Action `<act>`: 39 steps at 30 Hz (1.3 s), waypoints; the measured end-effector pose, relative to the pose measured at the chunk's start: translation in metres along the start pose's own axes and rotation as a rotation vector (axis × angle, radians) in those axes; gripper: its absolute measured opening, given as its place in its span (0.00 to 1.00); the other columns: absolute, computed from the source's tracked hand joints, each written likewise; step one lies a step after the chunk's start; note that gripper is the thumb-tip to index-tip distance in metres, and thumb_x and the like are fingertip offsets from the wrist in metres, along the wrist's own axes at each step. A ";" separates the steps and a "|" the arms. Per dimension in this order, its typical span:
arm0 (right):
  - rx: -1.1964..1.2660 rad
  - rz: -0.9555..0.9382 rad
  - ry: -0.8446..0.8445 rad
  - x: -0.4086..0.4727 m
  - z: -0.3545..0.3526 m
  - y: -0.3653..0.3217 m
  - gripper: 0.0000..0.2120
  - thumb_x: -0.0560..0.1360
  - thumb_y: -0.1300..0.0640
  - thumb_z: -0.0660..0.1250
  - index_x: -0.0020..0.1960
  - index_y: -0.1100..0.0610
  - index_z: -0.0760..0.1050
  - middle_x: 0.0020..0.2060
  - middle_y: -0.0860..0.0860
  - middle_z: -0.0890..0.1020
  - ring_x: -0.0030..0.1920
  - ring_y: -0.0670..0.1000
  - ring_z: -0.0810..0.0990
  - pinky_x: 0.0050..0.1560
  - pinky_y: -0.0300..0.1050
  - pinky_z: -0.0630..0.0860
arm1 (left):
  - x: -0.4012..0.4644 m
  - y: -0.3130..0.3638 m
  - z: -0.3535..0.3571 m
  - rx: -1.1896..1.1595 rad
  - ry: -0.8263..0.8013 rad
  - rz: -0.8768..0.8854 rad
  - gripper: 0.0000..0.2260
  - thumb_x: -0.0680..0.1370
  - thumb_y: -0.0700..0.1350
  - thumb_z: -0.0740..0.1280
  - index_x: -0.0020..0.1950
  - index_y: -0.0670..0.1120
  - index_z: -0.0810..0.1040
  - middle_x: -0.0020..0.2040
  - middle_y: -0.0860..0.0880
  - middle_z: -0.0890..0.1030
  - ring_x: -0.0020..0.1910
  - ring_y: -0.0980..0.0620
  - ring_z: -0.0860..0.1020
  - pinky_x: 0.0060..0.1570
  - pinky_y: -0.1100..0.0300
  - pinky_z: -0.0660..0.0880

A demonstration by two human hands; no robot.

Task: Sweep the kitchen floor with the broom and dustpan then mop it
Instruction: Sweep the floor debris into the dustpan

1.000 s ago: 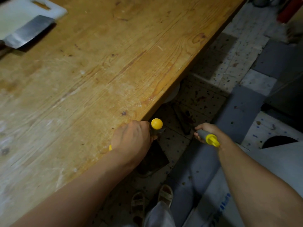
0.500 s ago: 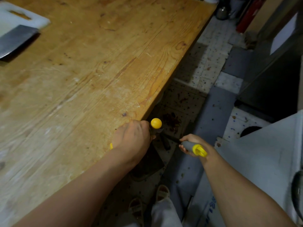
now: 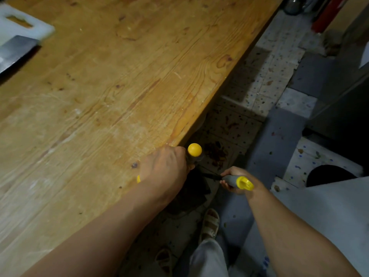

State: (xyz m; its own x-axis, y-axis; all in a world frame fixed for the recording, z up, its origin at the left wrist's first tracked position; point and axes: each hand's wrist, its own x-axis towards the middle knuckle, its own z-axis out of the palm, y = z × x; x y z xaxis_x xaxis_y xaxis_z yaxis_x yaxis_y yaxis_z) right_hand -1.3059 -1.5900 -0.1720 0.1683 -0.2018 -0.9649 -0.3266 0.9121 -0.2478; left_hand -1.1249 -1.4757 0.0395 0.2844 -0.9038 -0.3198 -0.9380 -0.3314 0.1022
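Note:
My left hand (image 3: 165, 166) grips the top of a long handle with a round yellow end cap (image 3: 194, 149), right at the wooden table's edge. The dark dustpan (image 3: 189, 193) at its foot stands on the floor below, partly hidden by my left arm. My right hand (image 3: 232, 179) grips the broom's grey handle with a yellow hanging loop (image 3: 244, 183); the thin dark shaft runs left toward the dustpan. A pile of dark reddish-brown debris (image 3: 216, 153) lies on the speckled tile floor (image 3: 257, 86) just beyond the dustpan. The broom's bristles are hidden.
A big wooden table (image 3: 111, 92) fills the left side; a white cutting board (image 3: 18, 27) and a cleaver (image 3: 14, 50) lie at its far left. A grey floor strip (image 3: 279, 140) runs on the right, dark appliances beyond. My sandalled feet (image 3: 209, 224) stand below.
My right hand pulled the broom handle left and down toward the dustpan, then held near it. A debris pile came into view beside the dustpan. My left hand stayed put.

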 end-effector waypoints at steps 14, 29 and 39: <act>-0.022 -0.026 0.009 0.038 -0.109 -0.130 0.08 0.78 0.63 0.58 0.40 0.63 0.67 0.25 0.57 0.74 0.15 0.48 0.73 0.14 0.32 0.67 | 0.114 0.082 -0.016 0.001 -0.018 -0.044 0.14 0.79 0.58 0.60 0.54 0.49 0.74 0.37 0.50 0.71 0.40 0.45 0.76 0.33 0.58 0.66; -0.154 -0.177 0.159 0.059 -0.140 -0.218 0.10 0.77 0.66 0.59 0.37 0.63 0.69 0.29 0.59 0.72 0.13 0.49 0.71 0.15 0.32 0.67 | 0.174 0.119 -0.037 0.017 0.035 -0.082 0.16 0.79 0.59 0.58 0.56 0.49 0.74 0.48 0.47 0.79 0.49 0.44 0.78 0.37 0.58 0.64; -0.051 -0.128 0.123 0.027 -0.141 -0.222 0.09 0.79 0.63 0.57 0.40 0.64 0.67 0.28 0.58 0.73 0.14 0.48 0.71 0.15 0.32 0.67 | 0.184 0.112 -0.048 0.006 0.041 0.008 0.17 0.79 0.59 0.59 0.58 0.49 0.73 0.51 0.46 0.78 0.51 0.43 0.78 0.38 0.58 0.65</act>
State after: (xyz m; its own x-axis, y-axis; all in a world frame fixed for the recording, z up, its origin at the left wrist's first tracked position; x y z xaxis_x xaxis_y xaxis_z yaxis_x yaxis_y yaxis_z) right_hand -1.3597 -1.8481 -0.1554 0.0972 -0.3603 -0.9278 -0.3572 0.8574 -0.3704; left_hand -1.1680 -1.6922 0.0377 0.2848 -0.9168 -0.2798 -0.9413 -0.3226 0.0989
